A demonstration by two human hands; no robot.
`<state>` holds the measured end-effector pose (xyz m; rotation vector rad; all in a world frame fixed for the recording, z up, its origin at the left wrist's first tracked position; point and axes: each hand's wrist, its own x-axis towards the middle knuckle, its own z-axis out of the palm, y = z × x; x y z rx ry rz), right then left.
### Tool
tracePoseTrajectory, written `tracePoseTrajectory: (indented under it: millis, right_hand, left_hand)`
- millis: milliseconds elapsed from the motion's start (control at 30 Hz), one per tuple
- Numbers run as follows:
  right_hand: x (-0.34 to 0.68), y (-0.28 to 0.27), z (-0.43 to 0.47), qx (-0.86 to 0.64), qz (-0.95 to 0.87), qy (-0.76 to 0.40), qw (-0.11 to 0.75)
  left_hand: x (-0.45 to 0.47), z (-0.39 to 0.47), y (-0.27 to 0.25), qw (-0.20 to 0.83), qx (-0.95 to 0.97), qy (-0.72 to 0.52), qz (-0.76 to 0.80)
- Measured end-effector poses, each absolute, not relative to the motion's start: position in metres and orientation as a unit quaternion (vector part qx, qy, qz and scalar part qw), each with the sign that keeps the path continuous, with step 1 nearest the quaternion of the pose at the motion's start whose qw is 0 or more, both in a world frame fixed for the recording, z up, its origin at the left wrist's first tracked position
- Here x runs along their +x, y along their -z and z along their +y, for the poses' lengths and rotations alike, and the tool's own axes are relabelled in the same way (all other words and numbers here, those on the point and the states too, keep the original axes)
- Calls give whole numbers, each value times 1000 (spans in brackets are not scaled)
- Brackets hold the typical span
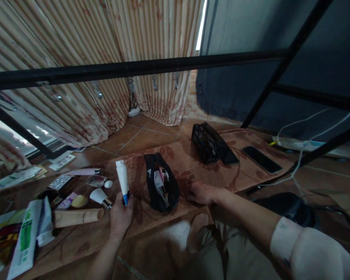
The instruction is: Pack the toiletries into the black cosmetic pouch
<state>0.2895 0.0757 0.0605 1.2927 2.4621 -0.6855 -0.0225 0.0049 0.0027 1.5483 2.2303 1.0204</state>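
Observation:
My left hand [121, 213] is closed round the blue-capped end of a white squeeze tube [122, 177], holding it upright with its flat end up. To the right stands an open black pouch [151, 194], with a pink-rimmed round item and other small things inside. My right hand [202, 193] rests on the brown patterned cloth [189, 173] just right of the pouch, fingers loosely spread and holding nothing. Left of my left hand lie a makeup brush [99, 197], a beige tube [76, 217], a yellowish sponge [79, 201] and a small clear bottle [96, 180].
A second black pouch [205, 144] and a phone [261, 159] lie further right. At the far left is a white-and-green tube [26, 241] among several cosmetics. A dark metal rail [151, 67] crosses above, before striped curtains [160, 35]. A white cable [301, 155] hangs at right.

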Motion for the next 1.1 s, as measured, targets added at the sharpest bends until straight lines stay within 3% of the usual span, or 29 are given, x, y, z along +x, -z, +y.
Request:
tracePoseTrajectory:
  millis: [700, 1100]
  right_hand:
    - [289, -62, 75, 446, 852, 232, 146]
    - [289, -63, 74, 448, 851, 226, 157]
  left_hand:
    - [-23, 2, -7, 149, 529, -349, 759]
    - [-26, 1, -3, 93, 530, -388, 748]
